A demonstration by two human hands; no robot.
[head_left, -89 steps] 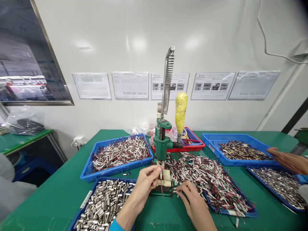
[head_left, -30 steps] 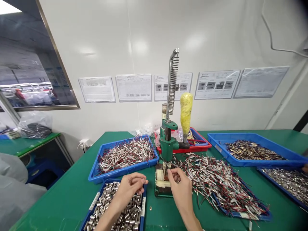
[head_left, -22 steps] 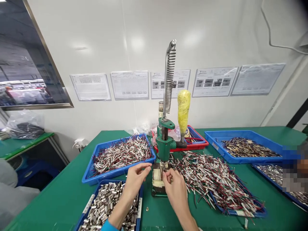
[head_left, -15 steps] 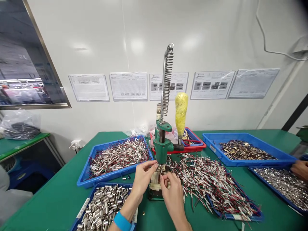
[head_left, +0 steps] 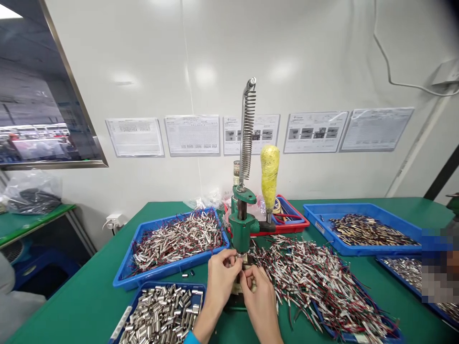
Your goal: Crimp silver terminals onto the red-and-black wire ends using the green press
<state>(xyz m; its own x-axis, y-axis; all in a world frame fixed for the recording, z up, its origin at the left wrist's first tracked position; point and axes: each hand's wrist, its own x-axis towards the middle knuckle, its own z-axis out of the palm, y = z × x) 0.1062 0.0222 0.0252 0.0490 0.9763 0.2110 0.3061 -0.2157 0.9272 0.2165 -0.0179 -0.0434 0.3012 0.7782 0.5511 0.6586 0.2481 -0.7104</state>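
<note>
A green hand press (head_left: 241,231) with a tall coil spring (head_left: 248,134) and a yellow-wrapped handle (head_left: 269,177) stands in front of me. At its base, my left hand (head_left: 223,277) is pinched closed just under the ram. Beside it on the right, my right hand (head_left: 258,289) is pinched too, its fingertips nearly meeting the left ones. Whatever lies between the fingers is too small and too covered to make out. The handle stands upright with neither hand on it. A blue band shows at my left wrist.
Short metal tubes fill a blue tray (head_left: 124,329) at the front left. Wired white parts lie in a blue tray (head_left: 124,277) behind it and in a heap (head_left: 311,282) on the right. Farther right are a blue tray of slim parts (head_left: 311,210) and a tray of shiny pieces (head_left: 382,263).
My left hand has moved right and closer to my right hand at the press base. The view has tilted slightly upward. The press handle keeps its upright position.
</note>
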